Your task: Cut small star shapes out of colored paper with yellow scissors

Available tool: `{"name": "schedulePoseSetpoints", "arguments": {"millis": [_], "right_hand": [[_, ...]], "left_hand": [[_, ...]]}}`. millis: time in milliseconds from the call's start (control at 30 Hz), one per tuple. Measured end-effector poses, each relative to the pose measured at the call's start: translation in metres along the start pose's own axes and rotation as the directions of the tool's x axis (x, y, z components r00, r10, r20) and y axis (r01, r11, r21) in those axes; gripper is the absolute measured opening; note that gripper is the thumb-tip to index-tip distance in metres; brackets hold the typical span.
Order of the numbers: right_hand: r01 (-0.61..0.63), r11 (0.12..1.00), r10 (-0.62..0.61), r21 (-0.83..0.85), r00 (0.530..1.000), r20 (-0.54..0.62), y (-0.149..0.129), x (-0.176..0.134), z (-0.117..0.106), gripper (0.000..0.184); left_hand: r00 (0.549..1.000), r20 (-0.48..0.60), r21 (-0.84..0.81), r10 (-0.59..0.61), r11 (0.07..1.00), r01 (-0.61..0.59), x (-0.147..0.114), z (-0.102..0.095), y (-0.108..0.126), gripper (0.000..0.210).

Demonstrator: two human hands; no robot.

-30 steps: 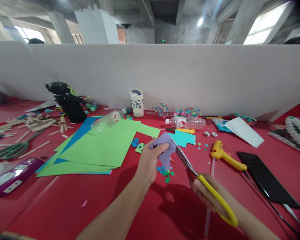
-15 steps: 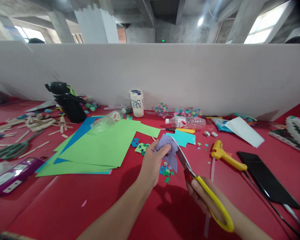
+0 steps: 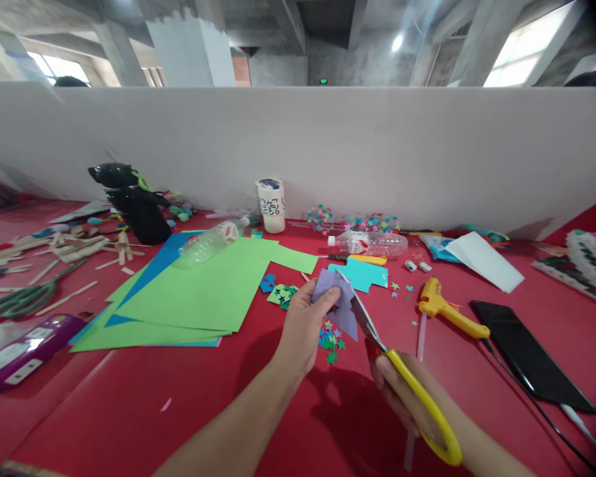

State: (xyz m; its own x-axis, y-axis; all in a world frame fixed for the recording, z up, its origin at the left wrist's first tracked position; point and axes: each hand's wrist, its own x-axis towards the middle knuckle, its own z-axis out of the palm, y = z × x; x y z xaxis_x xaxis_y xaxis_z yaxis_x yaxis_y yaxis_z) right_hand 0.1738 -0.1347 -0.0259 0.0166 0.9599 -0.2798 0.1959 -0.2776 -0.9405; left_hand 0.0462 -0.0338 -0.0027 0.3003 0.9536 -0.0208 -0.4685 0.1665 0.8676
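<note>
A piece of purple paper [image 3: 345, 317] is pinched between the thumb and fingers of my left hand [image 3: 305, 318]. My right hand [image 3: 395, 384] grips a pair of scissors [image 3: 422, 401] with yellow-and-red handles. The scissor blades point up and to the left, against the paper's right part. Small paper stars [image 3: 332, 344] in green, blue and purple lie on the table below the paper. Just left of my left hand are green and blue paper scraps [image 3: 281, 295]. Part of my right hand's fingers is hidden by the handle.
Green paper sheets [image 3: 198, 291] and a clear plastic bottle [image 3: 211, 244] lie at left. A second bottle [image 3: 377, 244], a cutter [image 3: 367, 260] and cyan paper [image 3: 365, 275] lie behind my hands. To the right are a yellow glue gun [image 3: 451, 311] and a black tablet [image 3: 526, 351].
The purple paper's lower part has swung slightly to the right against the scissors. Both hands keep their grips and have hardly moved.
</note>
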Motion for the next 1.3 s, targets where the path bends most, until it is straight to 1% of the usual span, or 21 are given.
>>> {"name": "schedulePoseSetpoints", "arguments": {"millis": [167, 300, 367, 433, 567, 633, 700, 733, 767, 833, 933, 1033, 1100, 1200, 1300], "right_hand": [[-0.011, 1.000, 0.011, 0.001, 1.000, 0.004, 0.002, 0.002, -0.002, 0.056], [-0.001, 1.000, 0.001, -0.022, 1.000, -0.023, 0.003, 0.002, -0.002, 0.055], [0.009, 1.000, -0.010, -0.007, 0.999, -0.040, 0.003, 0.002, -0.002, 0.054], [0.014, 1.000, -0.014, -0.005, 0.998, -0.057, 0.004, 0.002, -0.002, 0.054], [0.021, 0.998, -0.026, -0.054, 0.995, -0.099, 0.008, 0.005, -0.006, 0.054], [0.012, 0.997, -0.020, -0.075, 0.994, -0.111, 0.011, 0.007, -0.007, 0.051], [0.020, 0.992, -0.034, -0.121, 0.993, -0.117, 0.014, 0.009, -0.008, 0.048], [0.034, 0.988, -0.053, -0.153, 0.991, -0.119, 0.015, 0.010, -0.008, 0.046], [0.051, 0.981, -0.075, -0.187, 0.990, -0.121, 0.017, 0.011, -0.008, 0.045], [0.072, 0.969, -0.105, -0.238, 0.986, -0.132, 0.018, 0.012, -0.008, 0.044], [0.089, 0.963, -0.122, -0.255, 0.986, -0.116, 0.020, 0.013, -0.008, 0.043], [0.127, 0.962, -0.143, -0.243, 0.988, -0.050, 0.021, 0.013, -0.010, 0.043], [0.131, 0.959, -0.142, -0.251, 0.990, -0.025, 0.022, 0.014, -0.010, 0.042], [0.120, 0.960, -0.135, -0.251, 0.990, -0.041, 0.022, 0.013, -0.010, 0.041], [0.093, 0.974, -0.109, -0.208, 0.992, -0.066, 0.021, 0.010, -0.007, 0.043]], "left_hand": [[1.000, -0.008, -0.004, -0.010, 1.000, 0.010, 0.001, -0.001, 0.000, 0.013], [1.000, -0.003, 0.006, -0.004, 1.000, 0.004, 0.003, -0.004, 0.001, 0.014], [1.000, -0.003, -0.024, -0.024, 0.999, 0.024, 0.004, -0.005, 0.003, 0.015], [0.998, 0.005, -0.085, -0.058, 0.995, 0.058, 0.006, -0.006, 0.004, 0.017], [0.993, 0.029, -0.205, -0.114, 0.972, 0.118, 0.007, -0.007, 0.006, 0.016], [0.981, 0.055, -0.233, -0.185, 0.953, 0.193, 0.006, -0.005, 0.005, 0.015], [0.959, 0.090, -0.243, -0.267, 0.928, 0.281, 0.004, -0.004, 0.002, 0.015], [0.953, 0.097, -0.246, -0.286, 0.921, 0.301, 0.004, -0.003, 0.000, 0.016], [0.957, 0.092, -0.251, -0.277, 0.923, 0.291, 0.004, -0.003, -0.001, 0.016], [0.975, 0.056, -0.266, -0.216, 0.938, 0.223, 0.004, -0.003, -0.002, 0.016], [0.991, 0.013, -0.242, -0.132, 0.961, 0.131, 0.005, -0.005, 0.003, 0.015], [0.996, 0.040, -0.173, -0.076, 0.982, 0.081, 0.005, -0.007, 0.009, 0.012], [0.998, 0.058, -0.147, -0.036, 0.988, 0.044, 0.006, -0.008, 0.011, 0.008], [0.998, 0.068, -0.132, -0.010, 0.991, 0.019, 0.007, -0.009, 0.011, 0.007], [0.997, 0.072, -0.130, -0.029, 0.991, 0.038, 0.008, -0.008, 0.009, 0.010]]}}
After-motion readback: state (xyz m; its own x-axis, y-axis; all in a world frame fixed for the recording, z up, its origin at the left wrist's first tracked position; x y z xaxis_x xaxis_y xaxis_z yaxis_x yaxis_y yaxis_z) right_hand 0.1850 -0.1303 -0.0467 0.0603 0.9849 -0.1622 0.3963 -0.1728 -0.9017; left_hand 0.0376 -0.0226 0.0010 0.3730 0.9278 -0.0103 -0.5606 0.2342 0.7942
